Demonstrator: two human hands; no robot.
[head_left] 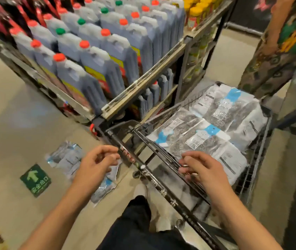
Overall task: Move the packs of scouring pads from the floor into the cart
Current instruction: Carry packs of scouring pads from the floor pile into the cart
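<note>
Several clear packs of grey scouring pads (214,123) with blue-and-white labels lie piled in the wire cart (257,159) at right. More packs (66,156) lie on the floor at lower left, one partly hidden under my left arm. My left hand (96,163) hovers just left of the cart's black handle bar (131,157), fingers loosely curled and holding nothing. My right hand (201,168) is over the near end of the cart basket, fingers spread above the packs, holding nothing.
A shelf of dark liquid jugs (96,56) with red and green caps stands ahead, its corner touching the cart's front left. A green arrow sticker (35,180) marks the floor. A person in patterned clothing (284,44) stands beyond the cart at right. My leg and shoe (140,191) are below.
</note>
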